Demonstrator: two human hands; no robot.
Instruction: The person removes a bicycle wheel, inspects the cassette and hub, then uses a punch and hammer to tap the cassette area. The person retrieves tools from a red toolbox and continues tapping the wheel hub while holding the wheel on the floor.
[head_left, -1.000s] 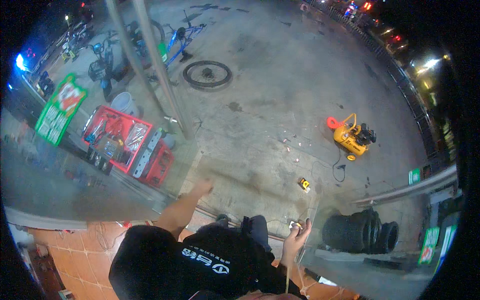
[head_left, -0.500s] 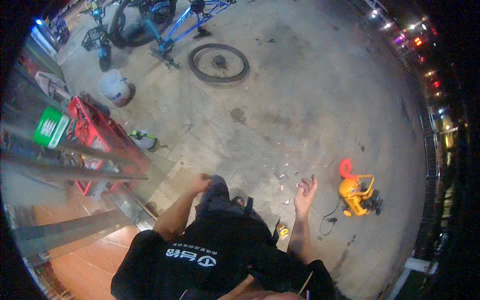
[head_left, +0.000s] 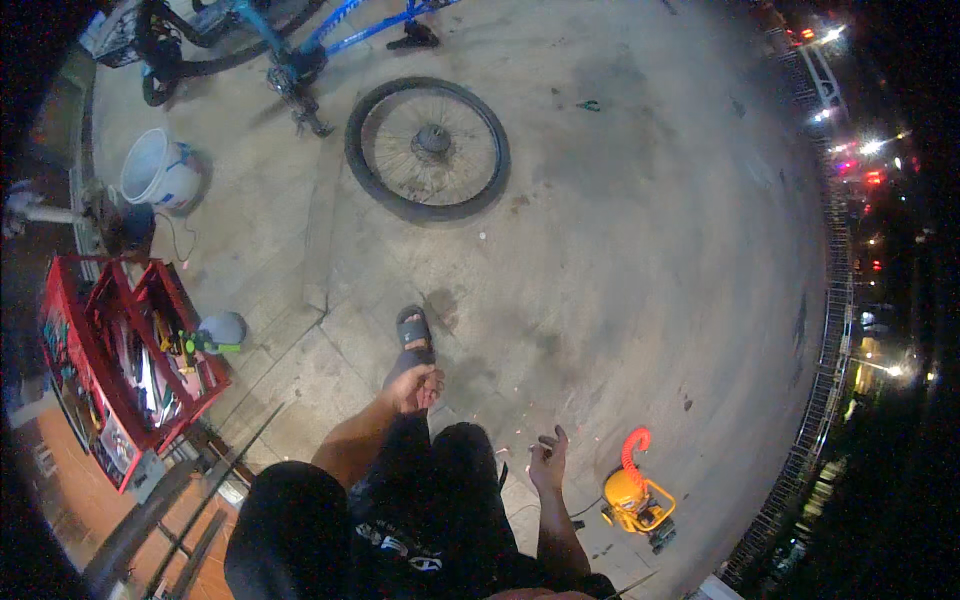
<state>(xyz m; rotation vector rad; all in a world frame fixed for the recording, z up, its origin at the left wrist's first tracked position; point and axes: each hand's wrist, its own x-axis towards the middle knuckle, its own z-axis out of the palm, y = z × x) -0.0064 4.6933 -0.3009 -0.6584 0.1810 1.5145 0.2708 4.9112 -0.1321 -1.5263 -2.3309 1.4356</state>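
My left hand hangs over my leg just behind a dark sandal, its fingers curled in and nothing visible in them. To the right, my right hand is held out above the concrete, fingers apart and holding nothing. The thing closest to it is a small yellow air compressor with a coiled orange hose, standing out of reach on the ground. Farther ahead lies a bicycle wheel with a black tyre, flat on the floor.
A red toolbox full of tools stands at the left, beside a grey-and-green spray bottle. Behind it is a white bucket. A blue bicycle frame lies at the far left. Railings run along the right.
I have moved forward: the wheel, bucket and toolbox are nearer, and a sandalled foot has come out ahead. My left hand has swung forward over my leg; my right hand stays open.
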